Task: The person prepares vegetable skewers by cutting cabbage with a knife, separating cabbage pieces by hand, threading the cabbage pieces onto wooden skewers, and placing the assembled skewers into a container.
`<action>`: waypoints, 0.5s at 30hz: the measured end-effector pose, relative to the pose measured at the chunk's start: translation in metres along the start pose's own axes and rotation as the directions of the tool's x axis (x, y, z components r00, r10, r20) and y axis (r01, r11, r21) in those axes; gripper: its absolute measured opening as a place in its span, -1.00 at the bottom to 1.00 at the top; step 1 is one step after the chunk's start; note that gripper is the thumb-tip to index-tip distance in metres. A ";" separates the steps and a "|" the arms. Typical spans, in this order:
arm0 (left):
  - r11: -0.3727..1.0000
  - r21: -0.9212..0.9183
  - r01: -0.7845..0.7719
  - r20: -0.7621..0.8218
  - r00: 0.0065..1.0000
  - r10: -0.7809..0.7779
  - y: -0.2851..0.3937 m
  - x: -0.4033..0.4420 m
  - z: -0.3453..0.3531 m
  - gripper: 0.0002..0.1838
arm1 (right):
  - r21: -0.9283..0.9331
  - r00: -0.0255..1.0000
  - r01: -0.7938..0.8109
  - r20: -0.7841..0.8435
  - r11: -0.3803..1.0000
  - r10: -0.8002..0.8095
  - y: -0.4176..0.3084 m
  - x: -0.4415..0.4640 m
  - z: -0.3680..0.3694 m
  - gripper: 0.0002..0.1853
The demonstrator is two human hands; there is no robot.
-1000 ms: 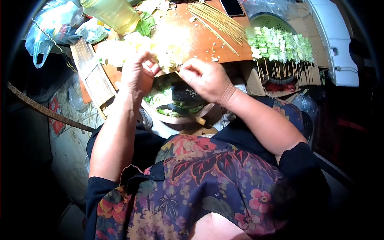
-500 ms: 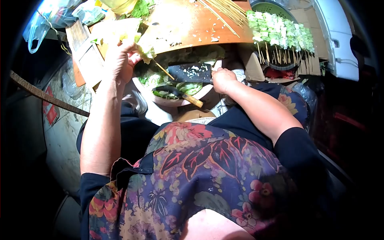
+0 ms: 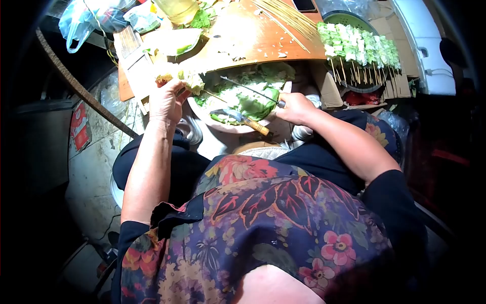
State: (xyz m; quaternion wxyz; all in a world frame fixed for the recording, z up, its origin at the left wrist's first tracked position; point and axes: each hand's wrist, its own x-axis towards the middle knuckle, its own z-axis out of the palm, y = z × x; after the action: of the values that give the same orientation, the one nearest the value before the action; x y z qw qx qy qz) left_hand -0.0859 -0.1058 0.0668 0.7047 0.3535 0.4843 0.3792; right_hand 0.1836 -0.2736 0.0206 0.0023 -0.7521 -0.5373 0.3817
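Observation:
My left hand (image 3: 168, 101) is closed around pale cabbage pieces (image 3: 191, 80) with a thin bamboo skewer (image 3: 214, 96) sticking out of them toward the bowl. Opposite it, my right hand (image 3: 297, 108) grips the handle of a cleaver (image 3: 248, 88), whose blade is seen nearly edge-on above the bowl. Below both hands, the pale bowl (image 3: 234, 128) holds loose green and white cabbage leaves (image 3: 258, 105). A second knife with a wooden handle (image 3: 259, 127) rests across the bowl's near side, its blade over the leaves.
Loose bamboo skewers (image 3: 289, 19) and cabbage scraps lie on the wooden table (image 3: 223, 49). At right, several finished cabbage skewers (image 3: 360, 46) rest over a green colander (image 3: 340, 18). A leafy cabbage piece (image 3: 183, 42) and a blue plastic bag (image 3: 76, 29) are at upper left.
The cleaver has turned from blade face showing to nearly edge-on, uncovering more leaves in the bowl. My left hand is lower, still holding the skewered cabbage. The whole view has shifted slightly.

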 end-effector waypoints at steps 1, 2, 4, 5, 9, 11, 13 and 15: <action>1.000 0.017 0.009 -0.027 1.000 -0.009 0.001 -0.004 0.000 -0.61 | 0.101 0.999 0.039 -0.027 0.994 -0.036 -0.002 -0.007 -0.001 -0.60; 0.999 0.035 -0.007 -0.008 1.000 0.007 -0.001 -0.006 -0.002 -0.61 | 0.202 0.994 0.088 -0.085 0.975 -0.072 -0.004 -0.019 -0.002 -0.63; 0.998 0.049 -0.024 0.029 0.999 0.022 -0.007 -0.017 0.002 -0.60 | 0.263 0.973 0.198 -0.172 0.944 -0.156 -0.009 -0.032 0.002 -0.66; 0.998 0.061 -0.032 0.059 0.998 0.029 -0.012 -0.024 0.005 -0.60 | 0.312 0.940 0.303 -0.252 0.900 -0.229 -0.014 -0.039 0.004 -0.69; 0.996 0.040 -0.081 0.074 0.994 0.077 -0.049 -0.050 0.023 -0.66 | 0.317 0.847 0.497 -0.382 0.808 -0.371 -0.052 -0.073 0.000 -0.75; 0.994 0.064 -0.089 0.109 0.991 0.082 -0.062 -0.061 0.029 -0.74 | 0.209 0.817 0.528 -0.390 0.823 -0.425 -0.059 -0.080 0.007 -0.74; 0.994 0.044 -0.097 0.190 0.978 0.087 -0.071 -0.074 0.033 -0.79 | 0.174 0.794 0.538 -0.433 0.825 -0.426 -0.056 -0.087 0.022 -0.74; 0.996 0.001 -0.091 0.189 0.978 0.089 -0.074 -0.086 0.035 -0.80 | 0.167 0.792 0.537 -0.436 0.827 -0.427 -0.053 -0.091 0.031 -0.71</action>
State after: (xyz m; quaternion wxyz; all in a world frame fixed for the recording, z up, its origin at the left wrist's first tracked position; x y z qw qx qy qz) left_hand -0.0590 -0.2200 0.0478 0.7277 0.4129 0.4009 0.3733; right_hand 0.1111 -0.3374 0.0730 0.3117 -0.6390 -0.6418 0.2874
